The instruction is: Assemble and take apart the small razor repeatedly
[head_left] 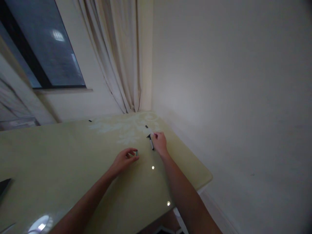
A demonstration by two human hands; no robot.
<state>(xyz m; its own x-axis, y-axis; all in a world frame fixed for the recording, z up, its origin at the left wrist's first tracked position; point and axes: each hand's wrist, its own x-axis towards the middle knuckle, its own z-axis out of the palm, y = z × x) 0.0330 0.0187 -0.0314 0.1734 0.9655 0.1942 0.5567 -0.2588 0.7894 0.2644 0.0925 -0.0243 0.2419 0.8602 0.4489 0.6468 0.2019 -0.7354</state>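
My left hand (125,159) hovers over the table, thumb and fingers closed on the two ends of a small, short silvery piece with dark edges (136,153). Its kind is too small to make out. Farther right, my right hand (159,142) has its fingers curled together at a thin pale strip (152,132), partly hidden by the fingers. Just left of that hand lies a T-shaped black and silver tool (151,143), which looks like a razor. A small black piece (146,126) rests beyond it.
The pale yellow glossy table (73,156) ends at a rounded right corner beside the wall (231,97). Another small dark piece (90,121) lies near its far edge. A dark flat object (4,187) sits at the left. Curtains (117,58) hang behind.
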